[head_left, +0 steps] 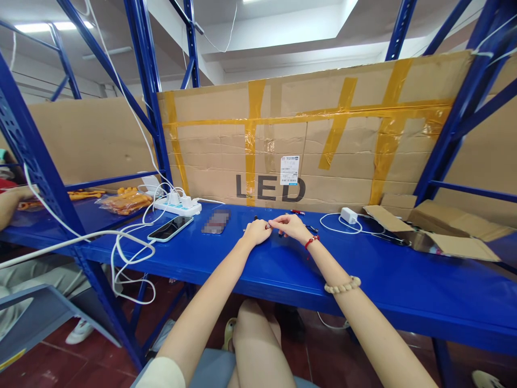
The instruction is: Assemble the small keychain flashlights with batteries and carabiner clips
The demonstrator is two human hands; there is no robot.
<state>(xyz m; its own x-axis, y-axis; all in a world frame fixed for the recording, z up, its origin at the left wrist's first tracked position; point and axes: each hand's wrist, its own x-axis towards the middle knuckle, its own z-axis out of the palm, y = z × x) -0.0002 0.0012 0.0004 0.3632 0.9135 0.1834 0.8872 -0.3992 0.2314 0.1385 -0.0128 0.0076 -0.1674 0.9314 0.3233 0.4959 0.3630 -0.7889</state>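
Note:
Over the blue tabletop my left hand [257,232] and my right hand [291,226] meet, fingertips close together. The left fingers are curled, with a small dark piece barely showing at their tips; its kind is too small to tell. My right thumb and forefinger pinch at the same spot. Beneath the right palm some dark bits are partly hidden. Just beyond the right wrist lies a small dark slender object [312,229], and behind it a red pen-like item [298,212].
Left of my hands are a blurred flat item [216,221], a phone [170,228] and a white power strip [177,205] with tangled cables. To the right sit a white charger [349,215] and an open cardboard box [448,242]. A cardboard panel [214,151] stands behind; another person's arm [12,202] shows far left.

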